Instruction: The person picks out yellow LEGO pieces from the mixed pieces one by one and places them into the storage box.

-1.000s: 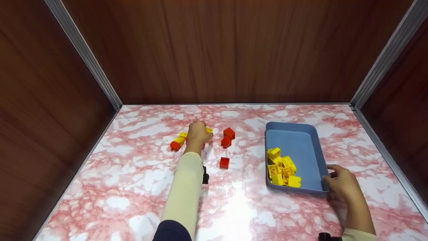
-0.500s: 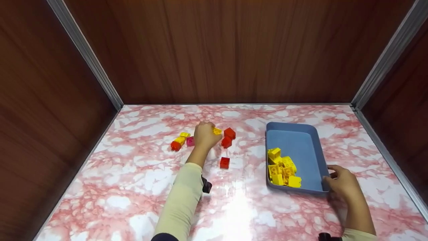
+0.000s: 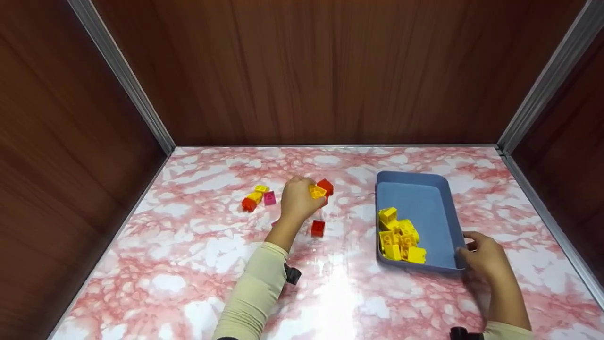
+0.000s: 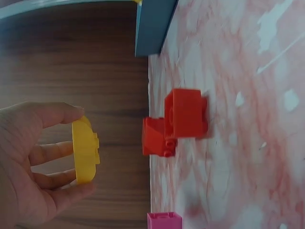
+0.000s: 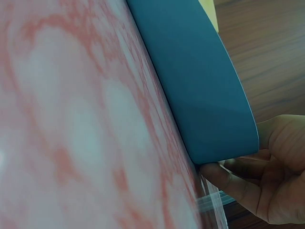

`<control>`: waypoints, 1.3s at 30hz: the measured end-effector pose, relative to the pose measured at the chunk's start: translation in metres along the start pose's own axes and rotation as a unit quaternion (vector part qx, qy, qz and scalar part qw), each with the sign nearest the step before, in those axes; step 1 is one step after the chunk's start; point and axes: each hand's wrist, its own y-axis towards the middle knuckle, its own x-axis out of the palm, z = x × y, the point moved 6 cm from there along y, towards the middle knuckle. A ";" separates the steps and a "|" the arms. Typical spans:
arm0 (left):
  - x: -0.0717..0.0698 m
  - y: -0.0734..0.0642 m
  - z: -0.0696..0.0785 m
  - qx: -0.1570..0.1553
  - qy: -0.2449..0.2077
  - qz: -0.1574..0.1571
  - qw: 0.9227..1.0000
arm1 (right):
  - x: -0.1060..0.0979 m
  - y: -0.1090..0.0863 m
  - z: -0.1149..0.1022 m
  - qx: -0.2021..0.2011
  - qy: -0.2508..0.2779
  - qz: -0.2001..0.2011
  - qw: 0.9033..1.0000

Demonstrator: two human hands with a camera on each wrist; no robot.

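My left hand (image 3: 299, 200) pinches a yellow toy building brick (image 3: 317, 191) between thumb and fingers. In the left wrist view that brick (image 4: 85, 151) has rounded ends and studs on one side, and is held above the tabletop. My right hand (image 3: 486, 257) grips the near right corner of a blue tray (image 3: 436, 226); the right wrist view shows its fingers at the tray's wall (image 5: 200, 95) and lower corner. Several yellow bricks (image 3: 398, 236) lie heaped along the tray's left side. Behind the left hand are red bricks (image 3: 325, 186), partly covered by it in the head view.
Left of the left hand lie a magenta brick (image 3: 269, 198), yellow bricks (image 3: 255, 196) and a red piece (image 3: 249, 204). A single red brick (image 3: 318, 228) sits nearer on the marbled table (image 3: 188, 283). Wood-grained panels (image 3: 330, 71) enclose the back and sides.
The left hand has moved right with the yellow brick, away from the left group, uncovering the magenta brick and partly covering the red pair. The right hand and tray have stayed put.
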 end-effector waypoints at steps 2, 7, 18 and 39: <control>0.000 -0.004 0.003 0.003 0.004 -0.002 1.000 | 0.000 0.000 0.000 0.001 -0.001 -0.002 1.000; 0.001 -0.016 0.012 0.012 0.000 -0.010 1.000 | -0.001 0.001 0.000 0.003 -0.003 -0.005 1.000; 0.019 -0.047 0.034 0.075 -0.021 -0.015 0.997 | 0.000 0.000 0.001 -0.004 -0.008 -0.001 1.000; 0.064 -0.071 0.116 0.188 0.024 -0.103 0.976 | -0.001 0.001 0.000 -0.003 -0.007 0.001 1.000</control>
